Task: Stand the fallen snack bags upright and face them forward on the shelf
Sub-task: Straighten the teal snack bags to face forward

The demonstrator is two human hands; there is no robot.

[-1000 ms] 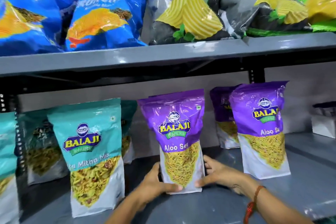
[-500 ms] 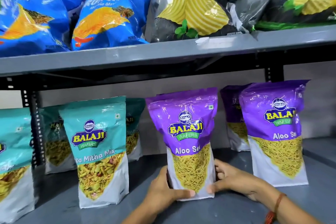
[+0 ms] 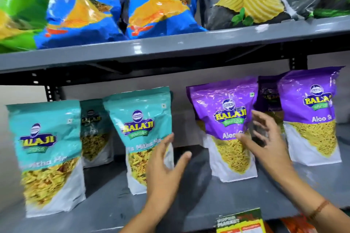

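Both hands are raised in the lower middle of the frame, left hand and right hand, fingers spread, holding nothing.

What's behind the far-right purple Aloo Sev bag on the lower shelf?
Behind the far-right purple bag stands another purple bag, upright, in shadow, only its left part showing. Its lower part is covered by the right hand. Anything further back is hidden.
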